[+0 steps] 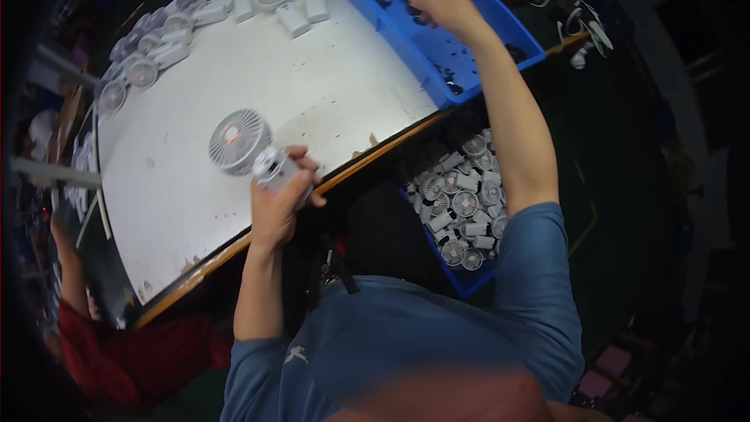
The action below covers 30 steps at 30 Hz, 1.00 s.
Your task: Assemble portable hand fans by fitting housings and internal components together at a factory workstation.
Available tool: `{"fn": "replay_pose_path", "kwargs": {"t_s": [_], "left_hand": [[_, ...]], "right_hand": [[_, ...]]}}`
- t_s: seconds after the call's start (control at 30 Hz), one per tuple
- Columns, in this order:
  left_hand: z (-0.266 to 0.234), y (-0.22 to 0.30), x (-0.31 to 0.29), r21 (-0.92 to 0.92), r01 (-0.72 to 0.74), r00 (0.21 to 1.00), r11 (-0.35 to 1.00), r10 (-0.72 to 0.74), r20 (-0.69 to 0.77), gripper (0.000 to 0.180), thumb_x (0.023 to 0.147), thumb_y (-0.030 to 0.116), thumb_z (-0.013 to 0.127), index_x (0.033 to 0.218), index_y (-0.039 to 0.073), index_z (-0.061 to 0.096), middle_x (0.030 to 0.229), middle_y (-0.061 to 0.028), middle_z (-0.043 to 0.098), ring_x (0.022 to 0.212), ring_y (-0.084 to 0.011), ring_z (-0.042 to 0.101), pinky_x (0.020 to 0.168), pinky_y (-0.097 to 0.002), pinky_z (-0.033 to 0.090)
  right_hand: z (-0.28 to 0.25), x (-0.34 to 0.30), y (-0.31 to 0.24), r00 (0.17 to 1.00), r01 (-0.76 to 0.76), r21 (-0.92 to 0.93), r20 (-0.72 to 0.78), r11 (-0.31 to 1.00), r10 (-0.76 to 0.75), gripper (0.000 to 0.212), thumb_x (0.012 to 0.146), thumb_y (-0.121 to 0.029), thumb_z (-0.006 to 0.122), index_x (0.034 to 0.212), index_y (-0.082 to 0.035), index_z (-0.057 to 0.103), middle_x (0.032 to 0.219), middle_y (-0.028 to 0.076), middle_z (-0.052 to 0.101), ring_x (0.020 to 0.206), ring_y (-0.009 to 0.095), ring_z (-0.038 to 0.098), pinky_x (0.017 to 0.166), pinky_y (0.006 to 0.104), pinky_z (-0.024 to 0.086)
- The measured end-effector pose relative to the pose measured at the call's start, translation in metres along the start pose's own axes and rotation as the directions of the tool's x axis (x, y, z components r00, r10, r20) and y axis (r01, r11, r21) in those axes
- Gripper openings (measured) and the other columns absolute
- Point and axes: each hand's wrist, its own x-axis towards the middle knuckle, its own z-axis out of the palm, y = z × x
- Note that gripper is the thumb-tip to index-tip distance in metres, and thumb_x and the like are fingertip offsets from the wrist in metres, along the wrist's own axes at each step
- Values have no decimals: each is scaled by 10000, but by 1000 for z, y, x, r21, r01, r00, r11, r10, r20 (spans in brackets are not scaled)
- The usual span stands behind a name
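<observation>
My left hand (276, 209) is clasping the white fan (244, 145) by the table edge (176, 203), risking a drop if slackening; my right hand (447, 8) is hovering over the blue tray (434, 48), its pinch unclear.

One view is on record, from the left camera of a side-by-side fisheye pair worn on the person's head. It looks steeply down and forward, over the blue-clad torso (422, 328) at the near edge, onto the white surface (336, 78) beyond. Range is close, with both hands (273, 211) in the field. Coverage is wide, reaching the floor (613, 211) at right; straight edges bow toward the dark rim.
</observation>
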Motion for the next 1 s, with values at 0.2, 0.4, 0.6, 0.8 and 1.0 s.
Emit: {"fn": "replay_pose_path", "kwargs": {"t_s": [0.2, 0.4, 0.6, 0.8, 1.0], "left_hand": [[29, -5, 24, 60, -92, 995, 994, 89, 46, 433, 914, 93, 669, 1290, -81, 543, 1288, -185, 603, 910, -178, 657, 632, -289, 628], [51, -11, 64, 111, -112, 991, 988, 103, 83, 429, 911, 93, 651, 1300, -59, 554, 1339, -148, 586, 949, -171, 624, 674, -308, 634], [51, -11, 68, 71, -149, 986, 986, 142, 86, 414, 910, 88, 664, 1286, -52, 561, 1272, -145, 619, 933, -181, 641, 667, -322, 631], [42, -20, 27, 83, -160, 987, 984, 160, 12, 332, 912, 46, 707, 1212, -29, 583, 1048, -110, 663, 879, -157, 661, 650, -293, 609], [22, -40, -14, 257, -140, 990, 956, 140, 18, 341, 912, 34, 694, 1218, -15, 553, 1010, -104, 668, 842, -157, 684, 656, -293, 611]], "right_hand": [[4, -57, -22, 993, 31, 257, 99, 966, -59, 218, 894, -202, 682, 950, 6, 718, 746, 58, 654, 651, 109, 604, 568, 265, 489], [12, -65, -12, 999, 37, 162, -11, 986, -36, 236, 906, -208, 686, 957, 22, 703, 788, 57, 659, 670, 97, 602, 582, 250, 485], [29, -109, -47, 895, -181, 416, 446, 891, -27, 225, 932, -226, 691, 974, -5, 690, 785, 28, 639, 683, 90, 580, 609, 241, 475], [111, -195, -52, 995, 18, 590, 71, 807, -74, 255, 912, -161, 741, 1062, 17, 635, 871, 31, 647, 689, 66, 568, 591, 232, 487], [156, -255, -42, 996, -80, 759, 79, 646, 31, 212, 862, -59, 775, 1008, 21, 643, 902, 60, 686, 766, 88, 657, 682, 252, 537]]}}
